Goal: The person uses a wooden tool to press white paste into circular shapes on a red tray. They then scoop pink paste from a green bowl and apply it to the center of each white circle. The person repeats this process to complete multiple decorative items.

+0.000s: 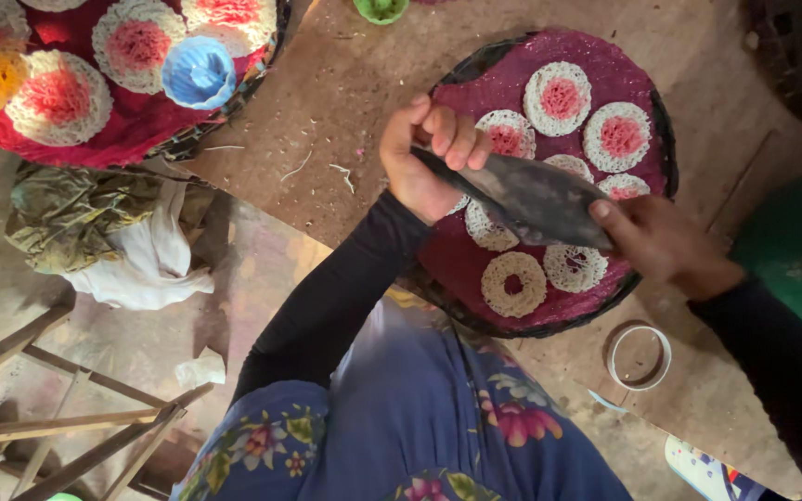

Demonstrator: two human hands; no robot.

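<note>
We hold a dark flat blade [536, 197] across a round tray [647, 102] with both hands. Our left hand [429, 158] is fisted tight on the blade's near end, fingers curled over the top edge; our right hand [666, 246] clamps the other end, thumb pressed on the blade's face. The blade lies slightly tilted, just above the tray's middle — whether it touches the rounds under it we cannot tell.

The tray is dark-rimmed and lined with magenta cloth. On it lie lacy white rounds [559, 97], most with pink centres; one ring [512, 284] near our body has an open centre showing the cloth. Several rounds are partly hidden by the blade.

The tray sits on a brown board [345, 83]. A white hoop [639, 356] lies on the board just beside the tray, near our right forearm. A second tray [113, 130] with red cloth and similar rounds lies well apart at upper left, bearing a blue cup [199, 71]. Crumpled cloths [104, 232] rest below it — green and white.
</note>
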